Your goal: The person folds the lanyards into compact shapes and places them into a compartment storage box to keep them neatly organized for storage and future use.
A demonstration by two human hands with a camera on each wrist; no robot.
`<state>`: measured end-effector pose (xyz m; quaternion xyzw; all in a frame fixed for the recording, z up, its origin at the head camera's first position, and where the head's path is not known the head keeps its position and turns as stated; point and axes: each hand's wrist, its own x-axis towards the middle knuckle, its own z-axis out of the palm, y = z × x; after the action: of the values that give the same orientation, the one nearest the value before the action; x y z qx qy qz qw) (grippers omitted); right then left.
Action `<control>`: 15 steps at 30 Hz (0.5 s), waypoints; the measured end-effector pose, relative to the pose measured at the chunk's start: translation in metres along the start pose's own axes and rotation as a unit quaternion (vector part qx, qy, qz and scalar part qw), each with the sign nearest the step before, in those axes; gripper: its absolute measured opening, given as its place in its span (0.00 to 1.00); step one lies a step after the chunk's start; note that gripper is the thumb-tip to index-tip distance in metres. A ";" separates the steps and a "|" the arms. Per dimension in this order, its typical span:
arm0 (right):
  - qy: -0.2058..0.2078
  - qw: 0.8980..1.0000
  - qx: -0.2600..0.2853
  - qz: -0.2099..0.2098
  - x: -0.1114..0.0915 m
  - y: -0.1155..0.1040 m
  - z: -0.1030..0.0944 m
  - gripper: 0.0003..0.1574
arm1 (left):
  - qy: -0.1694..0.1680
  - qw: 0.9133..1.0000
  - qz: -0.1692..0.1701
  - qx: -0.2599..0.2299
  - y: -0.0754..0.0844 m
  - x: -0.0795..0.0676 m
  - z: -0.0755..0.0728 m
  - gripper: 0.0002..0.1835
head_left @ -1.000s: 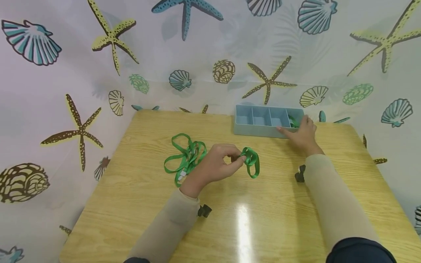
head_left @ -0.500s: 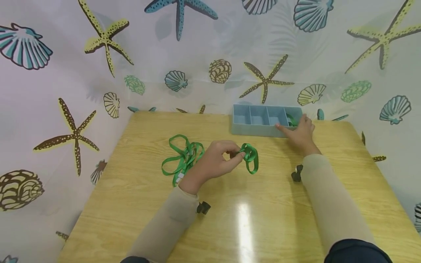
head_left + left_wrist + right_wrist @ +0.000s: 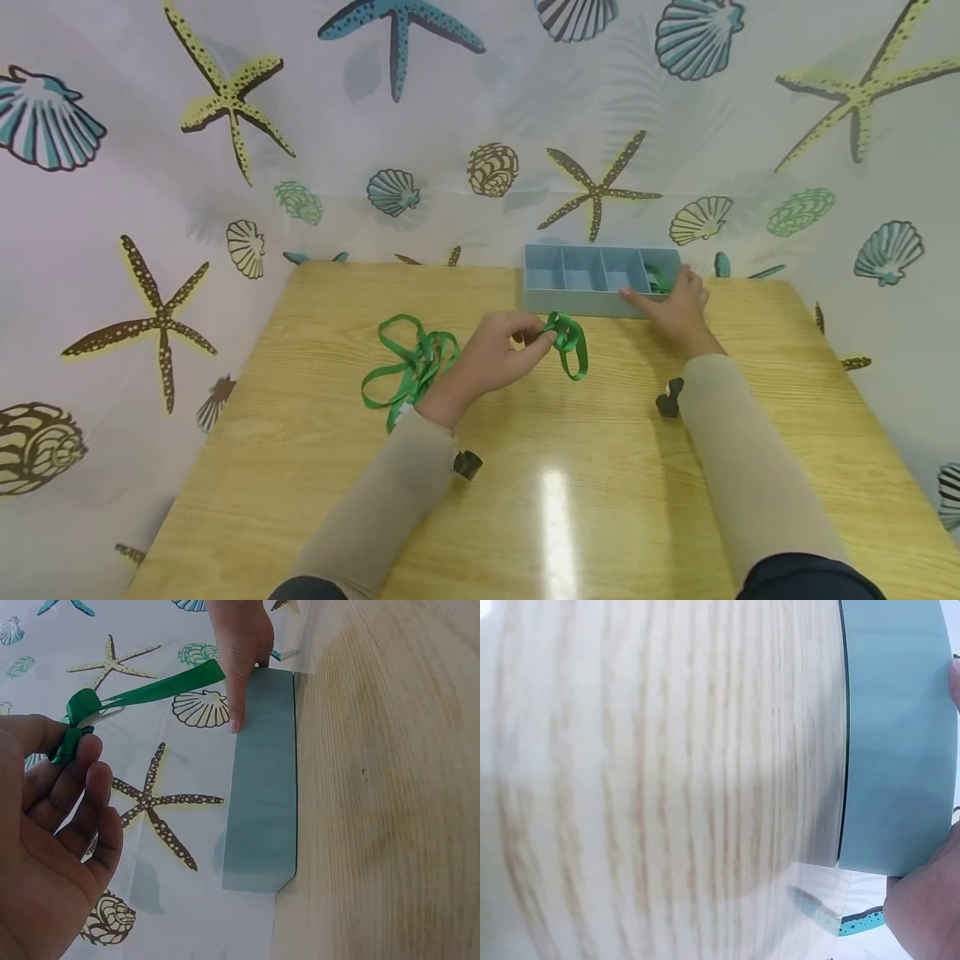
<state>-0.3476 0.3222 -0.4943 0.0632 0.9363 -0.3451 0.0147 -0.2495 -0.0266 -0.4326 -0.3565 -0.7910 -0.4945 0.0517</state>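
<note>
My left hand [image 3: 498, 354] pinches a coiled green lanyard [image 3: 573, 343] between thumb and fingertips, held above the table in front of the box. In the left wrist view a flat end of the lanyard [image 3: 169, 686] sticks out to the right, and a small pale piece shows at the coil. My right hand [image 3: 678, 312] grips the right end of a blue-grey compartment box [image 3: 577, 302], its thumb along the front side. Green strap lies in the box's rightmost compartment; the other compartments look bare. Loose green lanyards [image 3: 412, 367] lie in a tangle, partly hidden behind my left wrist.
The wooden table [image 3: 600, 500] runs up to a white cloth [image 3: 450, 100] printed with shells and starfish. The box stands at the table's back edge, close to the cloth. A small black piece sits at each wrist.
The view has shifted slightly. My left hand, still pinching the coiled lanyard, has moved up a little toward the box. My right hand keeps its grip on the box's end.
</note>
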 end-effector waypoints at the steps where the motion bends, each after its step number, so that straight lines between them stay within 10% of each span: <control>1: 0.000 1.000 -0.001 0.001 0.000 0.000 0.000 0.90 | 0.008 1.000 -0.008 -0.001 -0.003 0.003 0.000 0.15; 15: -0.010 1.000 0.005 0.007 -0.002 -0.001 -0.002 0.90 | 0.011 0.993 -0.108 -0.036 -0.036 0.062 0.016 0.15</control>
<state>-0.3454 0.3228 -0.4919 0.0664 0.9339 -0.3504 0.0260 -0.3129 0.0087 -0.4404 -0.2650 -0.8060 -0.5293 -0.0064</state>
